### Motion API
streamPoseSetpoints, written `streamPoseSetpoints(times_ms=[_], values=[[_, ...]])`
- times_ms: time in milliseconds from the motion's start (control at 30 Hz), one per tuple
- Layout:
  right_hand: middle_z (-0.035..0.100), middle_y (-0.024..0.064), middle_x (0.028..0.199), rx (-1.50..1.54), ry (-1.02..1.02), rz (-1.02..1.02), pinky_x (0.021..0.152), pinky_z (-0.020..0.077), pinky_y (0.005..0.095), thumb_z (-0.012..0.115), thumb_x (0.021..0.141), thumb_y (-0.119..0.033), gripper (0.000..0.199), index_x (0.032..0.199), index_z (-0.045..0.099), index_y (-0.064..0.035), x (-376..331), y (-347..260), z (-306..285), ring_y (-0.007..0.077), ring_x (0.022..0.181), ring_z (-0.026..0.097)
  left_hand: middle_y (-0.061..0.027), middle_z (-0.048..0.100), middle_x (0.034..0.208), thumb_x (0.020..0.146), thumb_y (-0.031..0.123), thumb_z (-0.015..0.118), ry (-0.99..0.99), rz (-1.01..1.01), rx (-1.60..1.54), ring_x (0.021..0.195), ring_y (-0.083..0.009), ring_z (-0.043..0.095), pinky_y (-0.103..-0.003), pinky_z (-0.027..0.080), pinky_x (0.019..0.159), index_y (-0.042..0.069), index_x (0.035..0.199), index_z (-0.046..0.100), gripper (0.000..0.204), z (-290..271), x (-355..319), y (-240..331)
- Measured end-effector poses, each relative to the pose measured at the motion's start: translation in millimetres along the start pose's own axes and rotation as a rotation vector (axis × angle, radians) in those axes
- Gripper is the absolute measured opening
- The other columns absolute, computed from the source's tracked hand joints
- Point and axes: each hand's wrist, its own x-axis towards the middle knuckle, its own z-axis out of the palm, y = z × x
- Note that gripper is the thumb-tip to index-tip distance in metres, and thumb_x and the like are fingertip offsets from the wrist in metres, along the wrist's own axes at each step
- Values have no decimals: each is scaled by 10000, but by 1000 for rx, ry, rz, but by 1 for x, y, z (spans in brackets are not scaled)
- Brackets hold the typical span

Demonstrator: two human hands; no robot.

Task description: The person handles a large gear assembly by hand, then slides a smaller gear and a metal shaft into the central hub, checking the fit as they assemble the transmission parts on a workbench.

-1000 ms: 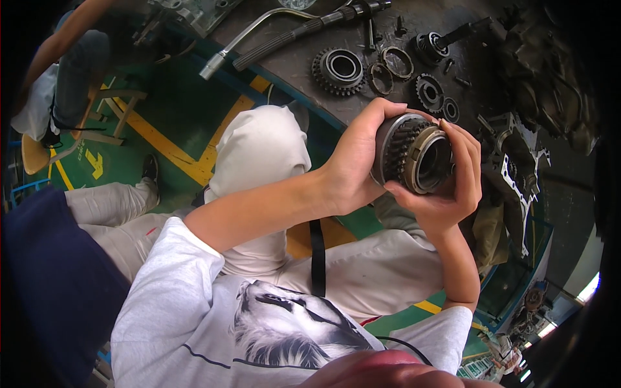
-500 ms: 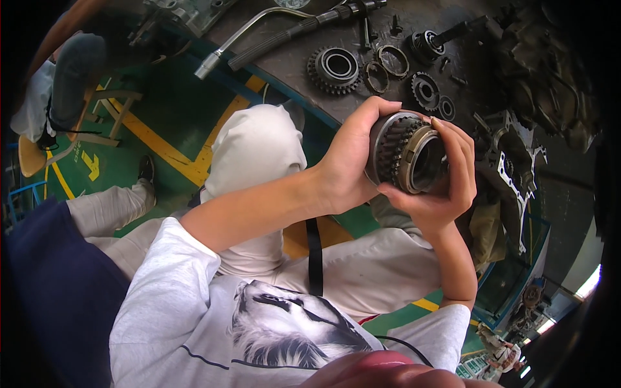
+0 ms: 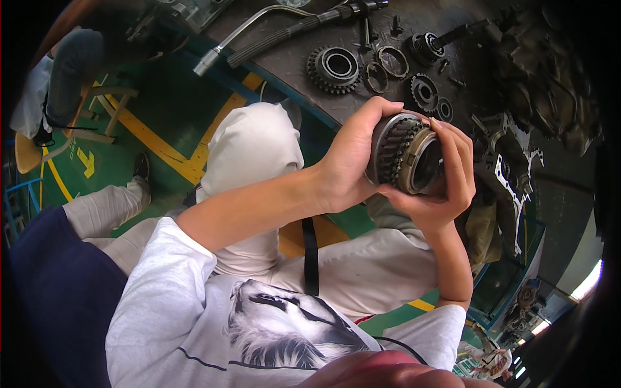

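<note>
Both hands hold a steel gear assembly (image 3: 396, 150) above my lap, close to the table's near edge. My left hand (image 3: 349, 160) presses its palm and fingers around the wide toothed side. Around the other side curls my right hand (image 3: 446, 184), with its fingers over the top and its thumb at the lower edge. A brass-coloured synchronizer ring (image 3: 411, 161) sits on the assembly's right face, tilted with it. Part of the far side is hidden by my fingers. Just beyond, on the table, lies a larger gear (image 3: 333, 70) beside two loose rings (image 3: 392, 61).
The dark metal table (image 3: 284, 81) bears a splined shaft (image 3: 291, 33), a socket wrench (image 3: 223, 48), a small gear (image 3: 424, 92) and a shaft with a bearing (image 3: 428, 46). Castings (image 3: 543, 84) and a gasket (image 3: 508, 184) stand at right. Another person (image 3: 71, 77) sits at far left.
The gear assembly has turned slightly in my hands, its ring face pointing more to the right. Both hands keep their grip, and the view has shifted a little.
</note>
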Motion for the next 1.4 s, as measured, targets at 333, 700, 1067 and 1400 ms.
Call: streamPoseSetpoints(times_ms=[333,700,1067,1400], values=[[631,209,1090,-12,-13,10,901,481,427,889,548,-365,826,1152,585,107,0,-3,-3,345,1025,607,-30,674,930,970,351,405,48,56,74,844,-130,650,-285,527,800,83,991,630,351,9,-3,1],[617,206,1117,-7,17,60,914,477,416,898,531,-292,817,1177,577,92,-1,-8,1,337,1042,598,-89,672,1063,981,370,362,14,76,51,948,-177,654,-329,528,882,30,1150,604,451,2,-1,-2],[605,208,1131,23,43,71,909,476,409,903,537,-288,826,1185,563,95,-4,-8,-1,329,1040,597,-47,678,950,975,362,405,21,45,-16,865,-144,649,-303,524,831,71,1026,630,371,8,-2,-4],[605,205,1134,33,57,81,908,474,403,906,533,-259,814,1180,559,93,-5,-8,2,322,1040,596,-38,672,956,975,356,405,33,79,0,881,-142,640,-307,514,843,72,1031,621,361,8,-2,-6]])
